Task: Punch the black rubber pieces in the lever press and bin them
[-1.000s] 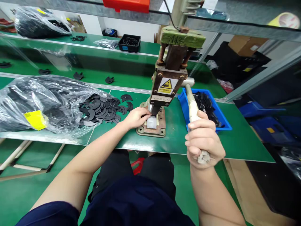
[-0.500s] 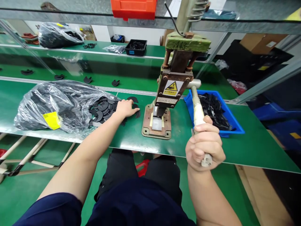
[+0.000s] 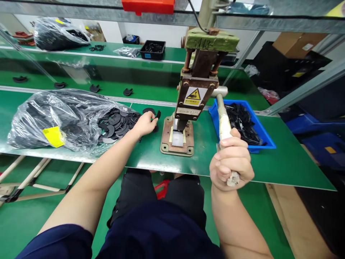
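My left hand point(image 3: 146, 124) pinches a small black curved part point(image 3: 158, 114) between thumb and fingers, just above the green bench. Beside it, a heap of flat black crescent-shaped parts point(image 3: 115, 124) spills from a clear plastic bag point(image 3: 70, 118). One more black crescent part point(image 3: 148, 110) lies just behind the hand. My right hand point(image 3: 232, 160) is wrapped round the tape-covered lever point(image 3: 225, 126) of a hand press point(image 3: 192, 97). Under the ram, a pale block point(image 3: 178, 139) sits on the rusty press base point(image 3: 167, 148).
A blue bin point(image 3: 269, 145) of thin black parts stands right of the press, behind my right hand. Spaced black parts point(image 3: 128, 92) lie on the green strip behind the bench. A metal shelf edge point(image 3: 94, 13) with a red bin point(image 3: 148, 6) crosses overhead.
My left hand has risen slightly and its fingers have closed on a black part, which now sticks up from the pinch. My right hand stays on the lever. The view has shifted slightly.
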A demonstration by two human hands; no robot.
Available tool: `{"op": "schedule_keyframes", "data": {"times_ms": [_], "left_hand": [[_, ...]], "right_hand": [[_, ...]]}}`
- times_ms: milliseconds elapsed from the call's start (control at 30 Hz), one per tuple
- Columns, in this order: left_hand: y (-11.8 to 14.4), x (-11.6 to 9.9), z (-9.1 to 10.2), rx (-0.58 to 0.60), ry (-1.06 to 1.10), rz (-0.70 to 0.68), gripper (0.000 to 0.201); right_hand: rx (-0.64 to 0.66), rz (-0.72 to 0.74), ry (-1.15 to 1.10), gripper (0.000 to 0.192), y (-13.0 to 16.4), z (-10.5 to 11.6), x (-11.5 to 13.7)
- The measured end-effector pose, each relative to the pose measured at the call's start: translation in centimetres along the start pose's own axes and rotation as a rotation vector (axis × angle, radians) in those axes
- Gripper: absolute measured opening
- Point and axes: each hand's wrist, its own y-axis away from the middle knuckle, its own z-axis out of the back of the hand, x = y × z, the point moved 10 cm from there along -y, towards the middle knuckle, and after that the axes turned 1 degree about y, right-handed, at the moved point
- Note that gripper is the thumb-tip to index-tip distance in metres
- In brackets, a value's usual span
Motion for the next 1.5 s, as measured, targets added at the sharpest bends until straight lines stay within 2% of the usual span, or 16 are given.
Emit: {"op": "schedule_keyframes", "data": {"times_ms": [167,300,433,600,800,933,1067,1300,1400,1500], "left_hand": [[2.6,-0.6,-3.0,0.210,0.386,0.084,0.031],[3.6,-2.0,-4.2,0.267,0.710,0.075,0.047],[4.0,-2.8,-4.5,0.264,0.882,0.090,0.047],[4.0,-2.5,-5.1,0.165,0.823,0.197,0.052],[3.8,-4.4,-7.2,0.295,0.834,0.240,0.043],[3.3,-4.7,-8.0,0.361,0.710,0.278,0.044],[2.6,-5.0,-8.1,0.427,0.561,0.259,0.047],[2.2,-5.9,-7.5,0.406,0.483,0.283,0.033],[1.7,-6.7,-7.9,0.403,0.476,0.253,0.021],[1.1,-7.0,-8.5,0.406,0.465,0.213,0.023]], "right_hand": [[-0.020,0.001,0.013,0.035,-0.1,0.0,0.2],[-0.010,0.011,0.009,0.033,-0.1,-0.1,0.3],[-0.002,0.039,0.004,0.032,-0.1,-0.2,0.3],[-0.005,0.041,0.004,0.034,-0.1,-0.1,0.2],[0.042,0.022,-0.002,0.033,-0.1,-0.1,0.1],[0.039,0.035,0.000,0.035,0.0,0.0,0.1],[0.034,0.035,0.007,0.036,0.1,-0.2,0.0],[0.028,0.032,-0.025,0.035,0.2,-0.1,-0.1],[0.016,0.027,-0.035,0.037,0.2,-0.1,-0.1],[-0.030,0.035,-0.044,0.040,0.1,0.1,0.1]]}}
